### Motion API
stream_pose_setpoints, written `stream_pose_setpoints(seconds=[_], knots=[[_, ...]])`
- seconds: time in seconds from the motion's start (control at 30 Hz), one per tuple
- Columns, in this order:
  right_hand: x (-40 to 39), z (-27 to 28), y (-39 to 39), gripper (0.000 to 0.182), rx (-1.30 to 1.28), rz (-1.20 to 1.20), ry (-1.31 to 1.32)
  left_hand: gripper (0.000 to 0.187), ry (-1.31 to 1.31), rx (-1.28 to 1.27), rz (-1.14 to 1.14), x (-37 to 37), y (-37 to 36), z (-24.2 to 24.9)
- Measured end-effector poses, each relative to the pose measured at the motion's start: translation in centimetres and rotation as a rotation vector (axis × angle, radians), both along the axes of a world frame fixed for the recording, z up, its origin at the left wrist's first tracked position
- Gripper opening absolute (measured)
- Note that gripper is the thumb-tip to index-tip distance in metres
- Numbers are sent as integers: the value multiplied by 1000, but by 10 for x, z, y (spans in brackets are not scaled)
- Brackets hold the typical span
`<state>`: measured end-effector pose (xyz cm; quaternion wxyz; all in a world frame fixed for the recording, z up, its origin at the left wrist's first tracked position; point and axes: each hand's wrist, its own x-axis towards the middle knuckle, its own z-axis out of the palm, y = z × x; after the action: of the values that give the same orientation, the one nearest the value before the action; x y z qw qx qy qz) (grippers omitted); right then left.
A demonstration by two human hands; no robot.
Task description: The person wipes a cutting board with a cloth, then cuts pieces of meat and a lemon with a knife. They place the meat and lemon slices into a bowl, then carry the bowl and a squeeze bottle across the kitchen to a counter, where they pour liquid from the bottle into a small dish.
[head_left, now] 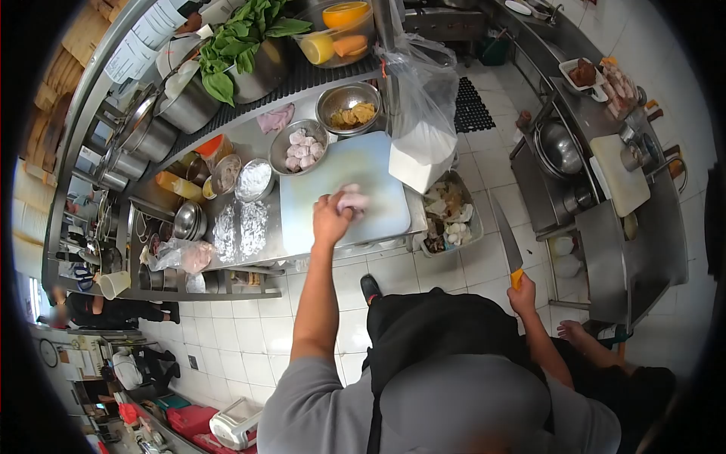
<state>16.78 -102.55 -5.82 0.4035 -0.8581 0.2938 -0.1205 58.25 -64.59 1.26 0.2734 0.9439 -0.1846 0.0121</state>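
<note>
My left hand (333, 218) is closed on a pale pink piece of raw meat (352, 200) that rests on the light blue cutting board (386, 166). Out to the right, away from the board, my right hand (522, 296) grips the yellow handle of a large kitchen knife (507, 236). The blade points up and away from me, above the tiled floor. Behind the board's left corner, a metal bowl (324, 157) holds several similar rounded pink pieces. Beyond it stands another metal bowl (325, 98) with yellowish pieces inside.
A bin (475, 234) of scraps stands right of the board, below a hanging plastic bag (423, 83). Foil-covered items (253, 180) lie on the left. Leafy greens (238, 57) top the shelf. Another person's hand (573, 331) is near my right arm.
</note>
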Motion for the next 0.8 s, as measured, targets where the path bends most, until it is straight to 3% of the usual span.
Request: stream_pose_setpoints(seconds=[0.07,0.17,0.2,0.3,0.37,0.4,0.43,0.47,0.53,0.63,0.77,0.8], knots=[[0,-7,-1,28,-27,6,-73,62,-185,277,120,10,12,-44],[1,11,11,24,63,-18,-114,71,-72,301,196,12,-5,-52],[-1,8,11,23,72,-19,-126,57,-118,369,254,4,-20,-48],[-10,2,12,22,94,-22,-112,42,-268,200,242,-6,-58,-83],[-7,6,15,23,106,-4,-46,24,-206,259,-178,-35,-105,-92],[-3,10,17,21,90,-1,-44,24,-46,49,-193,-66,-137,-103],[2,15,19,20,74,2,-42,26,143,111,-430,-107,-156,-44],[8,21,19,18,54,4,-44,35,93,138,-587,-133,-182,-65],[13,29,13,22,48,27,-86,43,228,-88,-653,-176,-186,-29],[1,37,5,24,45,21,-92,47,203,-346,-678,-157,-124,11],[-10,45,-1,24,44,5,-9,42,108,-370,-298,-72,-3,25],[-10,44,-1,24,53,6,-37,39,64,-397,-192,-44,28,8]])
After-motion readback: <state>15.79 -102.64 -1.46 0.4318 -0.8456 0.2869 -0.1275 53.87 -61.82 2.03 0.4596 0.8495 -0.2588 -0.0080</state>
